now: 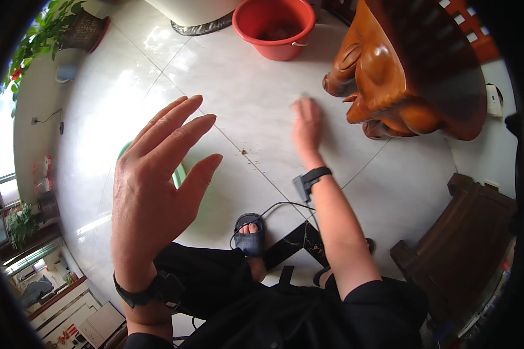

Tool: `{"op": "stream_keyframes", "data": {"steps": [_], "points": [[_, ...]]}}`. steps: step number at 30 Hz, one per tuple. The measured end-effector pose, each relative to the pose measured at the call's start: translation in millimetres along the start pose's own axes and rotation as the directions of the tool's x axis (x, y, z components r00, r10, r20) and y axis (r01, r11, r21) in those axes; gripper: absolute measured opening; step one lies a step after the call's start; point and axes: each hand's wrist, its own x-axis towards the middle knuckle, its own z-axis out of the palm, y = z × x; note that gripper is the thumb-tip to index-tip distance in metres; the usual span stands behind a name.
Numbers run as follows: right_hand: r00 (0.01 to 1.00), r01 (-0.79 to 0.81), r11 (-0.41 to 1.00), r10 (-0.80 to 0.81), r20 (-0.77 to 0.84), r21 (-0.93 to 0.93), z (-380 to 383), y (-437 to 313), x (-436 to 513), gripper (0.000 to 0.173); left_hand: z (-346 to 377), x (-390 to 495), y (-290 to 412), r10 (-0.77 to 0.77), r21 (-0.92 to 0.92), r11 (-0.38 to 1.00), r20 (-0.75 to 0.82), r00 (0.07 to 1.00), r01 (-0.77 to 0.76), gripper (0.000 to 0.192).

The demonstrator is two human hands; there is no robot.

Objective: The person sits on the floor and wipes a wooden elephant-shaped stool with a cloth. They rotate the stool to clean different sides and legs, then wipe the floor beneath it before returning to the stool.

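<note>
My left hand (157,179) is raised close to the camera, its fingers apart and nothing in them. Behind it, a pale green round object (180,175) shows in part, probably a basin or stool. My right hand (308,122) reaches down to the pale tiled floor (262,96) and is blurred by motion. Something whitish may be at its fingertips, but the blur hides whether it holds anything. Left of that hand, small brown crumbs (243,152) lie scattered along a tile joint. Both wrists wear black straps with small devices.
Beyond my right hand stands a red plastic bucket (279,51) with dark contents. A carved, polished wooden piece (380,83) is at the upper right, dark wooden furniture (458,227) at the lower right. A black cable (284,203) hangs by my slippered foot (249,233). Potted plants (85,30) line the left.
</note>
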Motion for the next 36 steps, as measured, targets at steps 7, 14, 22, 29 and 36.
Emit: {"op": "stream_keyframes", "data": {"steps": [7,14,22,29,36], "points": [[0.987,-0.085,0.813,-0.009,0.159,0.576,-28,-39,-32,0.031,42,36,23,0.120,-0.120,0.988,0.158,0.980,-0.101,0.045],[0.815,-0.373,0.818,0.515,-0.266,0.438,-179,135,-135,0.040,87,49,82,0.383,-0.179,0.923,0.381,0.841,-0.339,0.036],[0.445,-0.856,0.507,0.821,-0.357,0.100,-292,366,-208,0.049,89,36,113,0.344,-0.158,0.939,0.481,0.806,-0.306,0.047],[0.745,-0.563,0.823,0.548,-0.381,0.084,-160,198,-213,0.047,91,36,140,0.432,-0.140,0.899,0.432,0.792,-0.414,0.046],[0.923,-0.359,0.787,0.379,0.067,0.501,-131,49,-173,0.034,85,20,130,0.439,-0.106,0.893,0.422,0.793,-0.437,0.042]]}}
